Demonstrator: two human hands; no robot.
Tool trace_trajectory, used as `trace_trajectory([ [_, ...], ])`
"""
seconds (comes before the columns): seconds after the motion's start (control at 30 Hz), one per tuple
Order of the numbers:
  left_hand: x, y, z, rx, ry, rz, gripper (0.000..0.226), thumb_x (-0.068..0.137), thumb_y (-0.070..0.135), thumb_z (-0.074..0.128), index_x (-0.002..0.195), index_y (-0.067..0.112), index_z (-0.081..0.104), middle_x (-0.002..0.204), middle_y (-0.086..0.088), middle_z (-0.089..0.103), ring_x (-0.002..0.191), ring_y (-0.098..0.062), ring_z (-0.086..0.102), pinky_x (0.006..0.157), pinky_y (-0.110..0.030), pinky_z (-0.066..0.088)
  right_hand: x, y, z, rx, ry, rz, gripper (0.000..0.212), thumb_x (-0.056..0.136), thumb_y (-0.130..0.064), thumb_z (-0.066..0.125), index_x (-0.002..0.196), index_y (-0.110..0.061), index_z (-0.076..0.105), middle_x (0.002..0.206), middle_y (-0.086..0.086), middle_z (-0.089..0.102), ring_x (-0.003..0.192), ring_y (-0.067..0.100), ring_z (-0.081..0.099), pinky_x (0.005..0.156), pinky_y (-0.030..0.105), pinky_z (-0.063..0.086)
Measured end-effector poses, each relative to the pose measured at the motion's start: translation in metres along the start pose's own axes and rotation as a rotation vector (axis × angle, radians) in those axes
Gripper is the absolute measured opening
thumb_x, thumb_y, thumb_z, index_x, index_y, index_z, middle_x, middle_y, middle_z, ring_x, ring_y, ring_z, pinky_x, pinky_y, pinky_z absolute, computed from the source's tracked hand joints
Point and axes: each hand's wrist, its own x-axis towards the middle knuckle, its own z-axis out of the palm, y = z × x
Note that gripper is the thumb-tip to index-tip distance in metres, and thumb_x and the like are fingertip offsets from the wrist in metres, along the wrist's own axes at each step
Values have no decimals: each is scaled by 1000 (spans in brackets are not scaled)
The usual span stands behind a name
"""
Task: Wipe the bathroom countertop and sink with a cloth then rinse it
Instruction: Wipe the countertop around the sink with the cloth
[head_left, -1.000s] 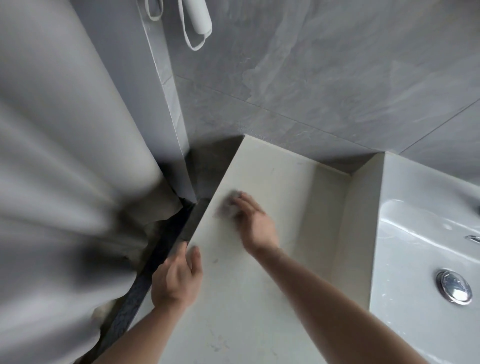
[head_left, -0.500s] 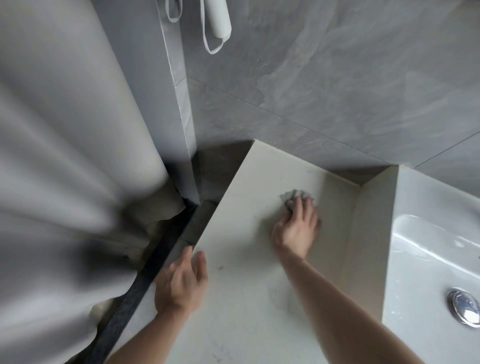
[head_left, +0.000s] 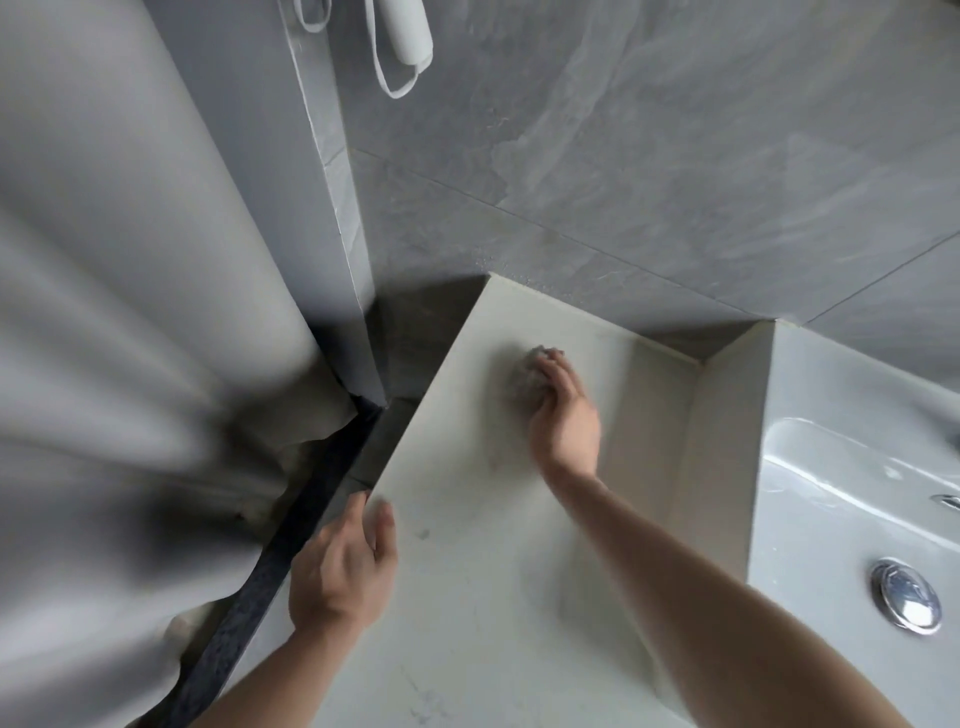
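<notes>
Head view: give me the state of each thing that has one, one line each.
Cloth: bunched under the right hand, on the countertop.
Right hand: pressing the cloth.
Left hand: fingers relaxed, at the countertop's left edge.
Countertop: smudged near the front.
Sink: no water running in view.

Pale cream stone-look bench (head_left: 467, 597), matt, faintly smudged. Glossy white ceramic sink (head_left: 841, 509), right of frame; shiny chrome metal drain plug (head_left: 906, 595). Grey fuzzy cloth (head_left: 527, 371). Matt grey veined wall tiles (head_left: 675, 156). Soft grey fabric curtain (head_left: 130, 312), left.
</notes>
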Motion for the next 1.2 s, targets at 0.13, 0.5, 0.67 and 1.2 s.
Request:
trace_trajectory([
  [0.13, 1, 0, 1, 19, -11, -13, 47, 101, 57, 25, 122, 26, 54, 104, -8, 75, 99, -36, 68, 76, -40, 47, 30, 54, -65, -73, 256, 237, 59, 79, -14, 34, 124, -7, 71, 146, 13, 59, 139, 30, 53, 114, 26, 37],
  [0.5, 3, 0, 6, 5, -19, -61, 54, 101, 54, 37, 136, 18, 59, 116, -14, 75, 108, -37, 68, 90, -42, 50, 59, 37, 15, -352, 60, 212, 67, 82, -17, 46, 148, -15, 53, 165, 9, 37, 154, 33, 27, 123, 54, 16],
  [0.67, 3, 2, 5, 25, -25, -81, 57, 101, 55, 34, 142, 22, 54, 128, -9, 70, 118, -35, 64, 97, -41, 47, 54, -18, 84, -175, -110, -88, 48, 80, -1, 53, 119, -19, 73, 141, 6, 62, 132, 31, 51, 114, 41, 34],
  [1.2, 1, 6, 3, -14, -32, -129, 55, 99, 53, 41, 137, 19, 60, 118, -14, 74, 109, -39, 68, 91, -44, 51, 70, 86, -60, -352, 120, 321, 72, 79, -28, 34, 148, -18, 53, 157, 6, 49, 145, 34, 42, 119, 49, 31],
])
